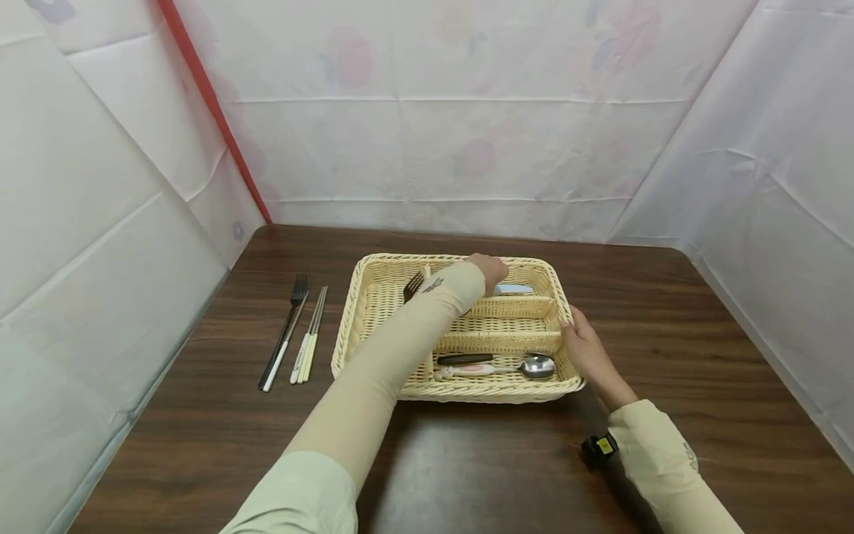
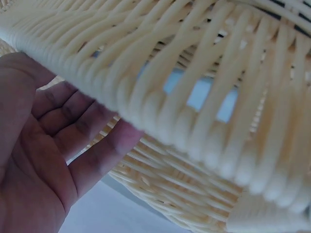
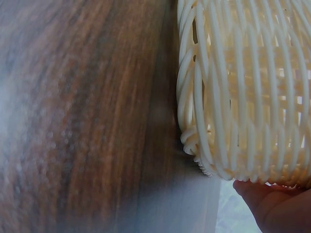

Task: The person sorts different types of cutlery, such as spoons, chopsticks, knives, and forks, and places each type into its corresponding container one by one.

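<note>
A cream woven cutlery basket [image 1: 343, 326] with dividers stands on the table. My left hand [image 1: 490, 272] reaches across it to the back rim; in the left wrist view, that hand [image 2: 53, 131] has thumb and fingers around the woven rim [image 2: 131, 97]. On the right side, my right hand [image 1: 587, 347] holds the basket's side rim, and in the right wrist view its thumb [image 3: 267, 201] touches the weave. Inside lie a dark fork [image 1: 413, 286], a light-blue piece [image 1: 514, 288] partly hidden by the left hand, a black-handled utensil [image 1: 465, 359] and a spoon [image 1: 537, 366] with a pink-and-white handle.
Left of the basket lie a black fork [image 1: 287, 326], a slim white-handled utensil [image 1: 283, 348] and yellow-handled chopsticks [image 1: 308, 345]. A small black device [image 1: 598, 449] with a yellow label is by the right sleeve. Pale sheets [image 1: 467, 133] hang behind the wooden table [image 1: 460, 467] and at its sides.
</note>
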`<state>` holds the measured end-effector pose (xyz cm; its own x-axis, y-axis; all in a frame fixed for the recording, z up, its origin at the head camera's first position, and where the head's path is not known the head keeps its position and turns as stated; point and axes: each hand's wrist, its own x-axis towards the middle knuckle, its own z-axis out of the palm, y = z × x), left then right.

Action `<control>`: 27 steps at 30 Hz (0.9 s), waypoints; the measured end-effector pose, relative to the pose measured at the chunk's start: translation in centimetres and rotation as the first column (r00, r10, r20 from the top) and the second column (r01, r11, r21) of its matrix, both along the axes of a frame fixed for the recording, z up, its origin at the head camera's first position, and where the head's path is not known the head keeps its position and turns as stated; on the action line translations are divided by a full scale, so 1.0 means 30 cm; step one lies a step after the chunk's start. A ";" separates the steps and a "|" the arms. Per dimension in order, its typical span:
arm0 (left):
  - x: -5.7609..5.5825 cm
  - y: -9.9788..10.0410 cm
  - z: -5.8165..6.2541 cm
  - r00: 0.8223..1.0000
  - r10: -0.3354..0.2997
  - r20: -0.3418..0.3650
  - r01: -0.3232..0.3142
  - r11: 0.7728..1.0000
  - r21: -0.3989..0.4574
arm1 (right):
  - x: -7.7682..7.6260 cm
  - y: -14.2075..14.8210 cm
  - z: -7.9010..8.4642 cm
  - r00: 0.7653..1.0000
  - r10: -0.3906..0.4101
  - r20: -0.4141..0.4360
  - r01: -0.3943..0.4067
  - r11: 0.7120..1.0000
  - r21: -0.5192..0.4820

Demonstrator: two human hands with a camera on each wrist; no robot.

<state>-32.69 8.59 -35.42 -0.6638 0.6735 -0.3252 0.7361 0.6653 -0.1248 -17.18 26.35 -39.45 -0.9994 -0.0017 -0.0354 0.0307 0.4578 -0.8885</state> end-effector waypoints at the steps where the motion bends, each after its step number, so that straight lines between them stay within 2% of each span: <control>1: 0.001 -0.001 0.003 1.000 0.005 0.013 -0.005 1.000 -0.009 | -0.001 -0.002 -0.001 1.000 0.001 0.003 -0.001 1.000 0.001; 8: 0.002 -0.006 0.004 0.999 0.021 0.040 -0.019 0.998 -0.059 | -0.005 -0.015 -0.002 1.000 0.013 0.020 -0.014 1.000 0.016; 13: 0.000 -0.005 0.003 0.999 0.017 0.044 -0.015 0.998 -0.054 | -0.006 -0.015 0.001 1.000 0.006 0.016 -0.006 1.000 0.029; 18: -0.015 0.007 -0.013 0.997 0.035 0.062 -0.032 0.998 -0.058 | -0.009 -0.009 -0.004 1.000 -0.006 0.021 0.006 0.999 0.038; 27: -0.044 0.024 -0.052 0.998 0.036 0.048 -0.031 0.994 -0.103 | -0.015 -0.007 -0.009 0.999 0.000 0.034 -0.002 0.998 0.056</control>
